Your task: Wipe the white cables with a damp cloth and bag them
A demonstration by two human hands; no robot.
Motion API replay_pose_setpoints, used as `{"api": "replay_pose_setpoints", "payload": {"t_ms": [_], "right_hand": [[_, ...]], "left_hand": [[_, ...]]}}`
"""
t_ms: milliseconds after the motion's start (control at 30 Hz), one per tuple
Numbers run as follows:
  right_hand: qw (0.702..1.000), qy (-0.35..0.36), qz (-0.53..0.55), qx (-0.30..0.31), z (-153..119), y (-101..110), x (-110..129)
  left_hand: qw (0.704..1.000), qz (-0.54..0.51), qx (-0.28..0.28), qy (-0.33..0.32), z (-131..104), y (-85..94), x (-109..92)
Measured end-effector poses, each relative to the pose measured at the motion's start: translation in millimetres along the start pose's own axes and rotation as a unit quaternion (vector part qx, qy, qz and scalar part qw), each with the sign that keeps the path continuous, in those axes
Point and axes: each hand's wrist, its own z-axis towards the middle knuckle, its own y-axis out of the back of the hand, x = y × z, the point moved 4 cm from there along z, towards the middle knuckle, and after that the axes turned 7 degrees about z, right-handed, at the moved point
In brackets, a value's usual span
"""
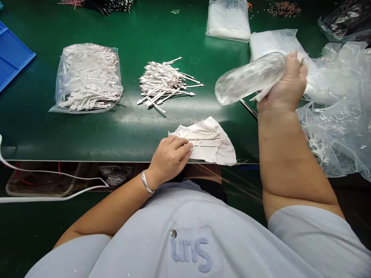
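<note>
My right hand [282, 85] is raised over the right side of the green table, its fingers wrapped round a clear plastic bottle [246, 79] that tilts to the left and is blurred by motion. A small white flap shows under that hand; what it belongs to I cannot tell. At the table's front edge my left hand [172, 152], with a silver bangle on the wrist, has its fingers curled on the left end of a creased white cloth [213, 143]. Beyond the cloth lies a loose pile of short white cables with connectors [164, 83].
A clear bag full of white cables [89, 77] lies at left, near a blue tray [13, 54]. Packs of white bags [228, 21] and crumpled clear plastic bags [339, 116] cover the right side. A dark, thin tool [249, 109] lies beneath the bottle. Dark wires [110, 5] lie at the back.
</note>
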Motion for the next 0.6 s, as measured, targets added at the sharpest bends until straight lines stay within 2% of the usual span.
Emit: {"api": "replay_pose_setpoints", "payload": {"t_ms": [33,67,133,200,267,333,433,467,500,533,600], "right_hand": [[0.995,0.063,-0.028,-0.070,-5.7,-3.4,20.9],[0.988,0.112,-0.083,-0.070,-11.0,-12.9,39.8],[0.960,0.162,-0.227,0.013,-17.6,-35.8,64.6],[0.927,0.157,-0.324,0.104,-18.2,-50.4,71.5],[0.914,0.134,-0.354,0.147,-15.1,-52.1,72.0],[0.913,0.138,-0.359,0.135,-15.7,-45.5,77.7],[0.897,0.226,-0.370,0.082,-43.9,-34.8,101.7],[0.895,0.253,-0.353,0.101,-61.5,-34.7,109.4],[0.896,0.263,-0.316,0.166,-82.2,-37.8,114.1],[0.890,0.244,-0.279,0.266,-104.9,-43.1,114.6],[0.847,0.160,-0.261,0.434,-148.8,-51.3,106.8]], "left_hand": [[1.000,-0.003,0.003,-0.007,0.3,0.1,-0.3],[1.000,-0.004,0.008,-0.014,0.4,0.0,-0.6],[0.999,0.001,0.019,-0.027,0.3,-0.7,-1.1],[0.999,0.011,0.029,-0.034,-0.1,-1.5,-1.2],[0.999,0.016,0.033,-0.038,-0.3,-2.1,-1.3],[0.999,0.017,0.033,-0.037,0.0,-2.2,-1.3],[0.998,0.011,0.040,-0.038,1.0,-2.3,-1.8],[0.998,0.009,0.042,-0.037,1.5,-2.2,-1.9],[0.998,0.008,0.043,-0.037,1.9,-2.0,-2.1],[0.998,0.008,0.041,-0.036,2.2,-1.7,-2.2],[0.999,0.010,0.035,-0.035,2.8,-1.2,-2.4]]}}
